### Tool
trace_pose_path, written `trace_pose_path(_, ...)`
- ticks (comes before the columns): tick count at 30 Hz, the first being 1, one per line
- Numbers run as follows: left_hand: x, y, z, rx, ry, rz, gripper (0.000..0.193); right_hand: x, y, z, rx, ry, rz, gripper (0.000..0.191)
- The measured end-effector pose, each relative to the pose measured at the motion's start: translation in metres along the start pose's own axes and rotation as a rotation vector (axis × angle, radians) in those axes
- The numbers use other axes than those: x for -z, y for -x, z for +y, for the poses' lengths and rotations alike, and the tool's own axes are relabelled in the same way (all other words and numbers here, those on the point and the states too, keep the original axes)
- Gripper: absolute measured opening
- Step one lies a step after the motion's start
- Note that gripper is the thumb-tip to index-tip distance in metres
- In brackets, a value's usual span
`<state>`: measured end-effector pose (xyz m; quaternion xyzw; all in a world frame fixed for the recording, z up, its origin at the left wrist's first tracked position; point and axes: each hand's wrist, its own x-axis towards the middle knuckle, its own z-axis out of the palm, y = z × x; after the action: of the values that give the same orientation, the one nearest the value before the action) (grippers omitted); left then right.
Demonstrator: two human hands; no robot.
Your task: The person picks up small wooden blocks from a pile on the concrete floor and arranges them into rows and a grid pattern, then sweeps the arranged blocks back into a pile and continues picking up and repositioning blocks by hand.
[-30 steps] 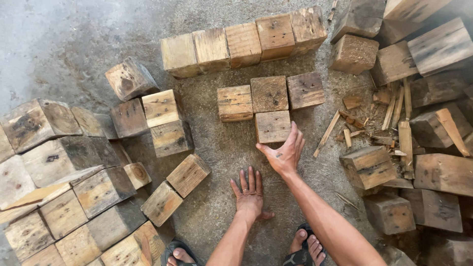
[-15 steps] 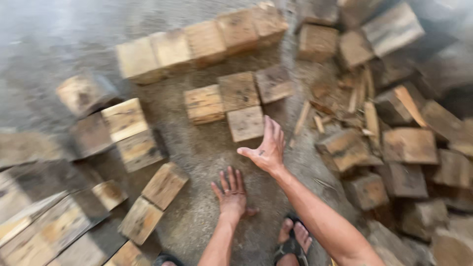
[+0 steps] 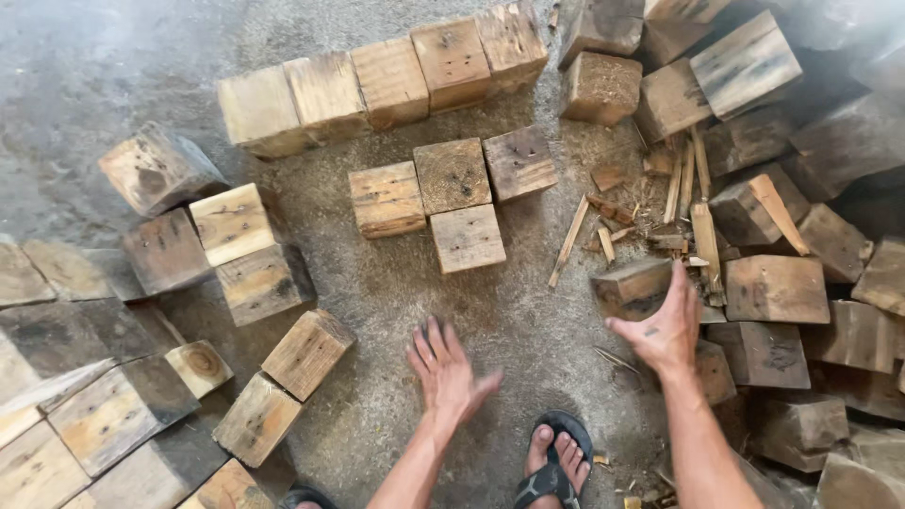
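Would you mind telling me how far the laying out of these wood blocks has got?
Done: a back row of five blocks and four blocks grouped in front. In hand: the right hand reaches a dark block; the left hand is empty. Left: the heap.

A weathered, dark-topped wooden block [image 3: 633, 287] lies tilted on the dusty concrete floor [image 3: 528, 311] at the left edge of a heap of similar blocks, just beside splintered wood strips, its pale side facing up
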<state>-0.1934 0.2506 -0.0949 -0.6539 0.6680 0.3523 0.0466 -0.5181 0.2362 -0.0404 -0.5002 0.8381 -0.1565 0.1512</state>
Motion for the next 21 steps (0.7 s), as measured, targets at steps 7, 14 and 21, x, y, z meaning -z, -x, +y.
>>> trace_pose_path(7,0.062,-0.075,0.095,0.073,0.351,0.789,0.125,-0.013,0.050,-0.058,0.188,-0.107,0.010,0.140)
trace_pose_path(14,0.103,-0.070,0.093,0.188,0.410,0.496,0.117,-0.031,0.071,-0.059,0.438,-0.198,-0.176,0.140)
trace_pose_path(21,0.077,0.019,0.030,0.061,0.361,0.657,0.113,-0.051,0.077,-0.047,0.418,-0.268,-0.011,0.103)
